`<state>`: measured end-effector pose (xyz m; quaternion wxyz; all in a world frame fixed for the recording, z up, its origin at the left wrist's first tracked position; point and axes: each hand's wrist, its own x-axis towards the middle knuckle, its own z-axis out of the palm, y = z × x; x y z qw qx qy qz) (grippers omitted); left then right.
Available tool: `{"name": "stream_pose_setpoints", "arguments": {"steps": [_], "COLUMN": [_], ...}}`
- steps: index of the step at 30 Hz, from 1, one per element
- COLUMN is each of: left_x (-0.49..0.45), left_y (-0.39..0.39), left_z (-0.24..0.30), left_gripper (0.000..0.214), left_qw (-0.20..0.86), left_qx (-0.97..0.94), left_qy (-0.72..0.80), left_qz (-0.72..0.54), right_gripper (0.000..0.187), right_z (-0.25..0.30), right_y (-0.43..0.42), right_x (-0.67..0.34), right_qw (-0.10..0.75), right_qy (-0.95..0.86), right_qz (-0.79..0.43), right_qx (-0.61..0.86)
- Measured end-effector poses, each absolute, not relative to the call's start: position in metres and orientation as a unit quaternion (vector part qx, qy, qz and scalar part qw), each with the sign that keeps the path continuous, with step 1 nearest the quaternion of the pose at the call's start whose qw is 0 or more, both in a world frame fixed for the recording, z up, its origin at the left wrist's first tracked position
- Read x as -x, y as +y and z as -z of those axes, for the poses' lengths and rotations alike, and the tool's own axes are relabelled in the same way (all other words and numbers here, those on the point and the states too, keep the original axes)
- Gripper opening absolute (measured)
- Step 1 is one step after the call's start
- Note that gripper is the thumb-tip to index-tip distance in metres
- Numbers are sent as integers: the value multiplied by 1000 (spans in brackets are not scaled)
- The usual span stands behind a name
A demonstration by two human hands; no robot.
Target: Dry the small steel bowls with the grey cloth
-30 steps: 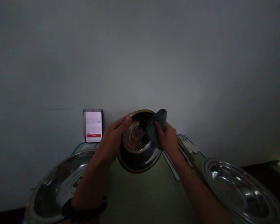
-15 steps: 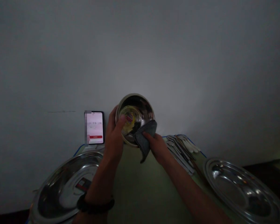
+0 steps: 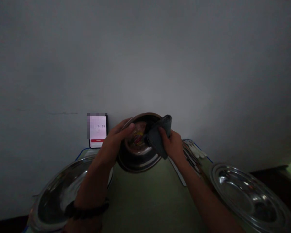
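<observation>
A shiny metal bowl [image 3: 138,165] is held up above the table, tilted so that its inside faces me. A round sticker with yellow and red on it shows at its bottom. My left hand [image 3: 113,139] grips the bowl's left rim, the thumb inside and the other fingers hidden behind. In my right hand [image 3: 173,145] a dark grey cloth [image 3: 158,137] is bunched, thumb on top, and it lies against the bowl's right side and rim.
A large metal basin [image 3: 50,194] stands at the left and an oval metal tray [image 3: 247,194] at the right. Several pieces of cutlery [image 3: 194,153] lie at the back right of the green table [image 3: 145,200]. A phone [image 3: 97,131] leans on the wall behind.
The bowl has come down and towards me and tilted differently. My right hand has moved the cloth right and up, over the bowl's right rim.
</observation>
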<state>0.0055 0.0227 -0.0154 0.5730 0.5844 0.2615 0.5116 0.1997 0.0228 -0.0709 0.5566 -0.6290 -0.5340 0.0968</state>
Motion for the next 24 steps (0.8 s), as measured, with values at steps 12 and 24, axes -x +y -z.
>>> {"name": "stream_pose_setpoints", "arguments": {"steps": [12,24], "left_x": [-35,-11], "left_y": [38,31], "left_z": [31,7], "left_gripper": [40,26], "left_qw": [437,418], "left_qx": [-473,-383], "left_qy": [262,251], "left_qz": [-719,-785], "right_gripper": [36,65], "right_z": [94,91], "right_y": [27,-23], "right_x": [-158,-196], "right_qw": [534,125], "right_qy": [-401,-714], "right_qz": [-537,-207], "right_qx": [515,657]}}
